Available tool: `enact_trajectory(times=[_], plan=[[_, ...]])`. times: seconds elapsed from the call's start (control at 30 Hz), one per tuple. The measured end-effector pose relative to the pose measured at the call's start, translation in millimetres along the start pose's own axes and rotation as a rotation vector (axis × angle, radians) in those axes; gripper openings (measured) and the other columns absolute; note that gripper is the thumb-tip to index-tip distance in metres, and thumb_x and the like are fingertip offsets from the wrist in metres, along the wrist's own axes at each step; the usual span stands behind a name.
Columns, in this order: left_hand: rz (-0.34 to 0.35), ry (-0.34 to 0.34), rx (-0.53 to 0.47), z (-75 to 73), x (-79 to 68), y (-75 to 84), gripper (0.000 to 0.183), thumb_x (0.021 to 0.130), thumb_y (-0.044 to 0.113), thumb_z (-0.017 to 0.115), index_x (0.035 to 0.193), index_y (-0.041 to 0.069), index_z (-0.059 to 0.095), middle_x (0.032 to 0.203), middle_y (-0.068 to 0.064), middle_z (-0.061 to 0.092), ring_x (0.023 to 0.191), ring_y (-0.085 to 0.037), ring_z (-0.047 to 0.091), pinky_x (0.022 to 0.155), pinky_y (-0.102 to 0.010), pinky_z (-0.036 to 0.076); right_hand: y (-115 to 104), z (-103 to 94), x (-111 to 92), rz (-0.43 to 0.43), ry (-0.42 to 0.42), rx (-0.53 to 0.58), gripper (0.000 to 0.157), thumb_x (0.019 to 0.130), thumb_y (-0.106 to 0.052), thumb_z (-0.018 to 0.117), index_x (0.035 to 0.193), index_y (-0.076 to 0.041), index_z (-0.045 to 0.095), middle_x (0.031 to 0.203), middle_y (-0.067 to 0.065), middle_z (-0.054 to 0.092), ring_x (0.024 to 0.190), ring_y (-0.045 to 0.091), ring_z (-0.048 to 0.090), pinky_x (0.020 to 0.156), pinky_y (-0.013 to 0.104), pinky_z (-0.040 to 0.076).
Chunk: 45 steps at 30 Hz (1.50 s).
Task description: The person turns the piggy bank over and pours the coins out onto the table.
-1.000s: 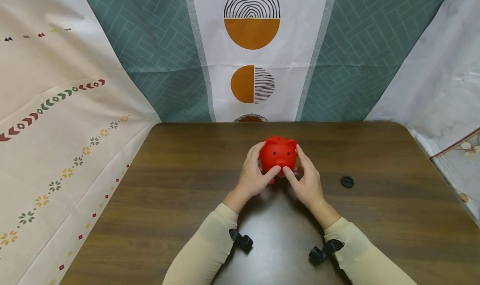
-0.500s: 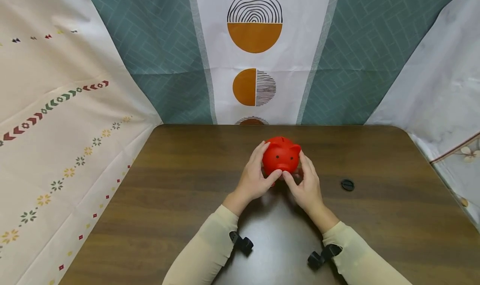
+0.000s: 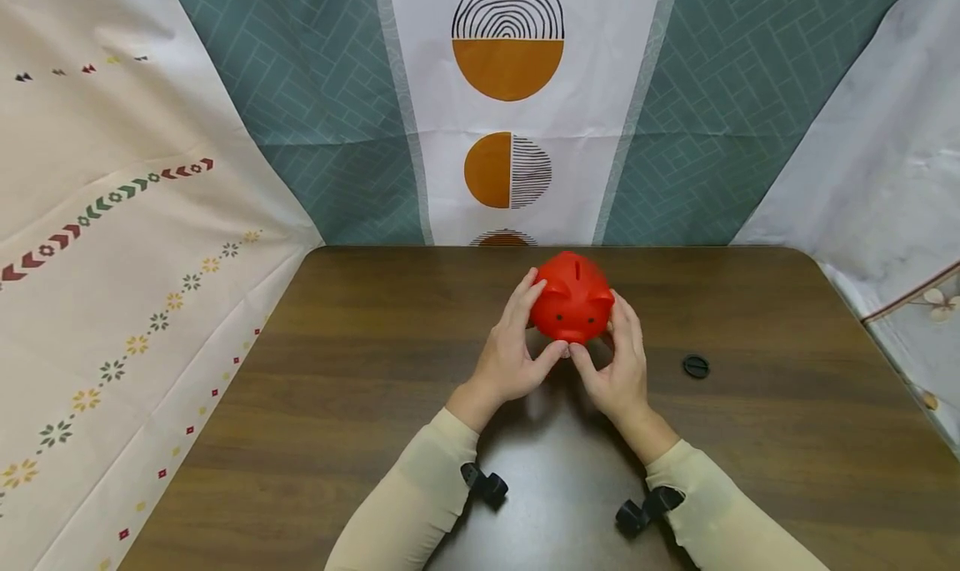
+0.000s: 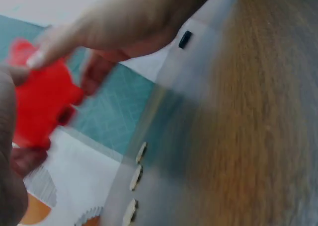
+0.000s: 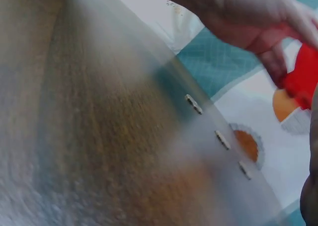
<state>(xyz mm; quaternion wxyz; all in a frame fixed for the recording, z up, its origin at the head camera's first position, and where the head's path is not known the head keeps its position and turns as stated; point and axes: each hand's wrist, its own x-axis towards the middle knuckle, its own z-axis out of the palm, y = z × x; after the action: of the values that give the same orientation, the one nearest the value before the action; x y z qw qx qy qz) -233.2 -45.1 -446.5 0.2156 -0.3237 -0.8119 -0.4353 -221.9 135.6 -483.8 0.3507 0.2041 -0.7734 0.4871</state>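
Observation:
Both hands hold a red piggy bank above the table, its face towards me and the coin slot showing on top. My left hand grips its left side, with the thumb under the snout. On the other side my right hand grips it in the same way, the two thumb tips close together. In the left wrist view the piggy bank is blurred between the hands. Only part of the piggy bank shows in the right wrist view. A black round plug lies on the table, right of the right hand.
The brown wooden table ends at a patterned teal and white cloth. Light cloths hang at left and right. Several small pale ovals show near the table's back edge in the wrist views; their kind is unclear.
The piggy bank has tilted so that more of its top and the coin slot show. It and the hands' fingers have shifted slightly right. The plug stays where it was.

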Motion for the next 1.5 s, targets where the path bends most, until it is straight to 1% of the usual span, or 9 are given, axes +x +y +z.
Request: enact_trajectory(times=[0.1,0.3,0.57,0.77,0.83,1.03,1.27,1.37,1.5], plan=[[0.053,0.019,-0.044,0.1,1.3,0.0,0.077,0.084,0.024,0.068,0.147,0.008,0.026,0.157,-0.010,0.021,0.128,-0.024,0.047,0.095,-0.033,0.049,-1.5,-0.1,1.4,-0.023,0.006,0.021,0.074,0.086,-0.035,0.068,0.147,-0.006,0.036,0.147,0.012,0.037,0.116,0.030,0.052,0.094,0.024,0.047],[-0.148,-0.064,-0.003,4.9,-5.3,-11.3,0.074,0.088,0.029,0.065,0.149,0.010,0.026,0.155,-0.009,0.026,0.133,-0.025,0.041,0.101,-0.039,0.044,1.6,0.3,-3.5,0.144,-0.118,-0.061,0.076,0.084,-0.024,0.074,0.149,-0.019,0.036,0.143,0.002,0.041,0.107,0.020,0.056,0.084,0.035,0.054],[-0.201,-0.089,0.003,5.1,-5.3,-12.3,0.074,0.089,0.031,0.064,0.149,0.012,0.026,0.156,-0.006,0.025,0.134,-0.025,0.039,0.103,-0.043,0.041,2.6,-0.4,-2.9,0.168,-0.133,-0.058,0.078,0.083,-0.023,0.074,0.150,-0.016,0.034,0.143,0.005,0.043,0.107,0.023,0.057,0.082,0.043,0.055],[0.131,0.038,-0.030,1.5,0.8,-1.9,0.078,0.083,0.018,0.068,0.147,0.005,0.026,0.156,-0.014,0.021,0.133,-0.026,0.042,0.101,-0.036,0.043,-4.2,-1.0,3.5,-0.081,0.034,0.019,0.074,0.087,-0.038,0.065,0.145,-0.002,0.037,0.147,0.014,0.037,0.118,0.030,0.052,0.094,0.025,0.048],[0.168,0.064,-0.017,1.1,2.2,0.4,0.078,0.082,0.018,0.068,0.146,0.004,0.026,0.155,-0.017,0.022,0.132,-0.027,0.043,0.101,-0.037,0.044,-6.1,-0.8,4.8,-0.104,0.044,0.035,0.074,0.088,-0.037,0.065,0.144,0.000,0.036,0.147,0.015,0.037,0.118,0.031,0.051,0.094,0.025,0.047],[-0.084,-0.040,0.055,2.9,-4.1,-8.6,0.073,0.087,0.026,0.065,0.148,0.008,0.028,0.154,-0.011,0.028,0.134,-0.025,0.040,0.102,-0.042,0.042,-0.1,0.3,-1.4,0.073,-0.075,-0.064,0.077,0.080,-0.023,0.077,0.147,-0.012,0.038,0.142,0.005,0.044,0.112,0.023,0.055,0.084,0.039,0.054],[-0.199,-0.102,0.065,4.0,-5.3,-11.2,0.076,0.089,0.035,0.062,0.150,0.010,0.024,0.155,-0.010,0.026,0.132,-0.029,0.042,0.102,-0.046,0.041,2.2,0.3,-2.8,0.162,-0.157,-0.086,0.078,0.084,-0.024,0.074,0.150,-0.013,0.033,0.141,0.009,0.044,0.095,0.025,0.061,0.078,0.045,0.056],[-0.155,-0.086,0.085,4.4,-5.0,-10.0,0.076,0.089,0.033,0.062,0.150,0.011,0.023,0.155,-0.010,0.025,0.131,-0.027,0.044,0.101,-0.043,0.043,1.7,0.0,-1.9,0.108,-0.126,-0.106,0.074,0.087,-0.035,0.069,0.149,-0.012,0.035,0.141,0.010,0.045,0.098,0.025,0.060,0.079,0.044,0.055],[0.085,0.009,0.037,2.8,-2.2,-3.4,0.077,0.086,0.022,0.066,0.147,0.003,0.023,0.155,-0.016,0.021,0.130,-0.028,0.046,0.100,-0.039,0.044,-0.9,-0.5,1.6,-0.101,0.023,-0.091,0.072,0.090,-0.043,0.061,0.143,0.000,0.039,0.144,0.017,0.041,0.116,0.032,0.052,0.087,0.037,0.053]])
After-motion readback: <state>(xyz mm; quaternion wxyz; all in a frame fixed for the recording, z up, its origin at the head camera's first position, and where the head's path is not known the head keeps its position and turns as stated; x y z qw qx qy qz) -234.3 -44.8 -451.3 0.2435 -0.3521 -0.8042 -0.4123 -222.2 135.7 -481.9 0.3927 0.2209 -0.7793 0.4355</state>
